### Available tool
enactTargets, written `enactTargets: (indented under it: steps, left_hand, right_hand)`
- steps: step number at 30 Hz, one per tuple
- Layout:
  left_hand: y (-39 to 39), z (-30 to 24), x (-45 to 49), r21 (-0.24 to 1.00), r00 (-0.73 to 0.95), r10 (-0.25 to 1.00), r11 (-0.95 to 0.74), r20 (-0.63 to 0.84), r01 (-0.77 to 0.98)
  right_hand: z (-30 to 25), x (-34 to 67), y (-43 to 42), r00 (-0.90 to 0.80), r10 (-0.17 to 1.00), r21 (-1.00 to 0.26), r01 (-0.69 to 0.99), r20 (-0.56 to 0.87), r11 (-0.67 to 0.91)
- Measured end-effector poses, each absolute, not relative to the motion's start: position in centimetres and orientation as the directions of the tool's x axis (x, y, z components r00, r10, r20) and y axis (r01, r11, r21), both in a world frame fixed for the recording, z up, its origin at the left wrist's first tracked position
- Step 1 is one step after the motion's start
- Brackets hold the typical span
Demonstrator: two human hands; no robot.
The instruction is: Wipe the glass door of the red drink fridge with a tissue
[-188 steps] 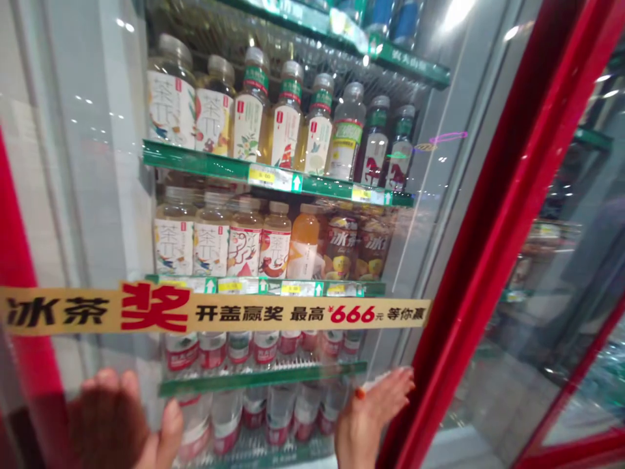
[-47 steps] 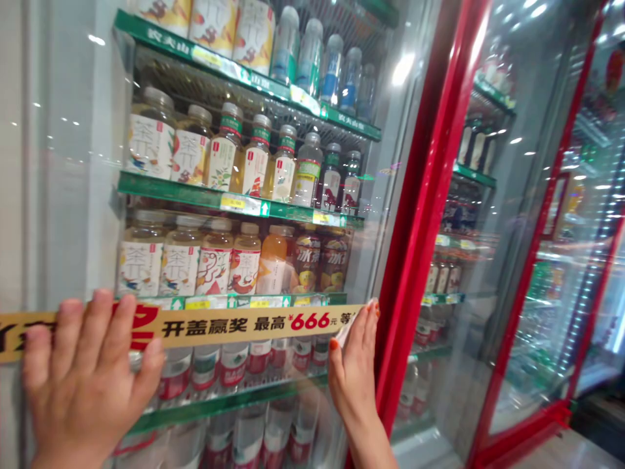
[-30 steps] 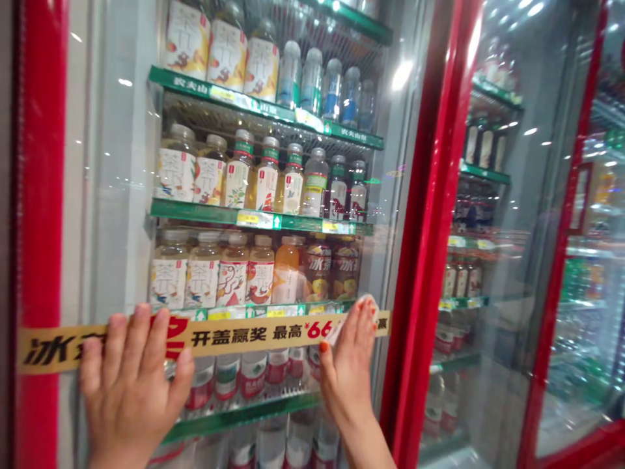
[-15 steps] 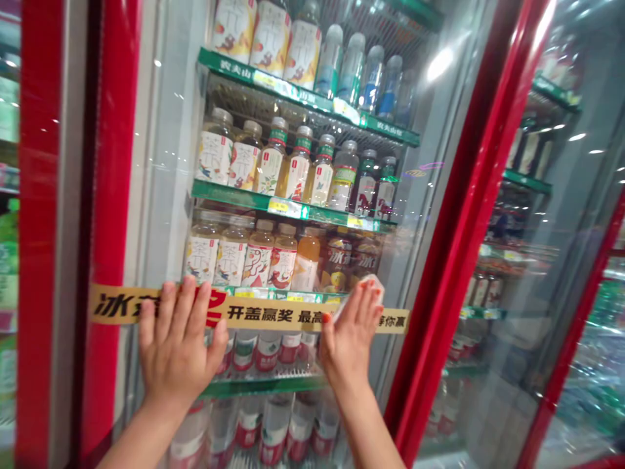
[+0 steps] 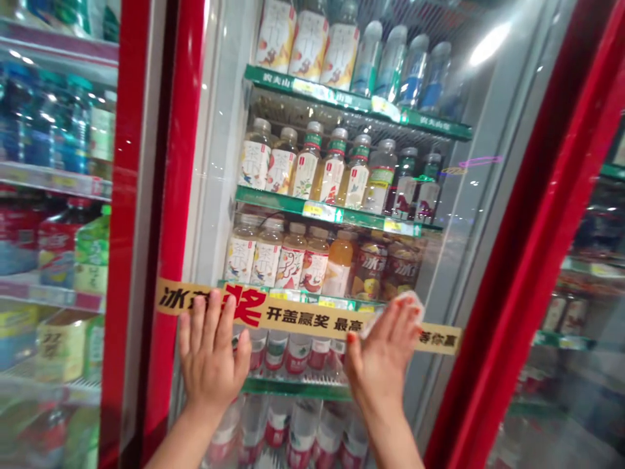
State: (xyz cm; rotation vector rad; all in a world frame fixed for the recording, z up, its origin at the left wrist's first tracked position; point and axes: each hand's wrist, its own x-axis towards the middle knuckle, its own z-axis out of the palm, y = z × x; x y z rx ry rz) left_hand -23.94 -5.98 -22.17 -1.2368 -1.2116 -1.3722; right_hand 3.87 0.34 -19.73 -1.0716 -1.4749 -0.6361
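My left hand (image 5: 215, 358) lies flat with its fingers spread against the glass door of a drinks cooler. Its fingertips overlap a yellow strip (image 5: 297, 319) with black and red lettering that runs across the glass. Farther right, my right hand (image 5: 383, 355) presses a white cloth or tissue (image 5: 414, 305) to the same pane, over the strip's right part. Most of the cloth is hidden under the fingers; a crumpled edge shows at the fingertips. Behind the glass stand rows of bottled drinks (image 5: 306, 166) on shelves with green fronts.
Red door frames rise to the left (image 5: 178, 163) and right (image 5: 527, 260) of this pane. A neighbouring cooler holds blue bottles (image 5: 49, 124) and drink packs on the left. Another glazed section, blurred, is at far right. Bright reflections lie on the glass.
The view has turned left, so the cooler appears farther right and more of the left one shows. My left hand has shifted slightly left along the strip, uncovering more of the red lettering.
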Motion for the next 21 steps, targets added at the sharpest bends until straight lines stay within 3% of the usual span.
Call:
enactTargets:
  steps: [5, 7, 9, 11, 15, 21]
  left_hand:
    - [-6.2, -23.1, -25.1, 0.133, -0.154, -0.058, -0.27, 0.986, 0.954]
    - [-6.3, -23.6, -25.3, 0.182, -0.212, -0.055, -0.339, 0.976, 0.923]
    - [-6.4, -23.9, -25.2, 0.238, -0.28, -0.039, -0.424, 0.959, 0.874]
    - [-6.3, -24.1, -24.9, 0.264, -0.318, -0.025, -0.496, 0.948, 0.827]
    - [-5.7, -24.6, -24.7, 0.219, -0.304, -0.068, -0.549, 0.95, 0.806]
    - [-5.5, -25.4, -25.8, 0.182, -0.305, -0.107, -0.604, 0.946, 0.776]
  right_hand:
    - [-18.8, -7.4, -4.5, -0.455, 0.099, 0.293, 0.709, 0.885, 0.641]
    - [-18.9, -7.3, -5.2, -0.578, 0.033, 0.407, 0.612, 0.815, 0.678]
    - [-19.0, -5.0, -4.9, -0.571, 0.025, 0.417, 0.628, 0.82, 0.657]
    - [-18.9, -2.1, -3.9, -0.468, 0.055, 0.35, 0.73, 0.882, 0.587]
    - [-18.8, -1.5, -2.8, -0.3, 0.097, 0.217, 0.844, 0.949, 0.491]
    - [-18.1, -11.2, -5.2, -0.563, 0.043, 0.412, 0.653, 0.826, 0.635]
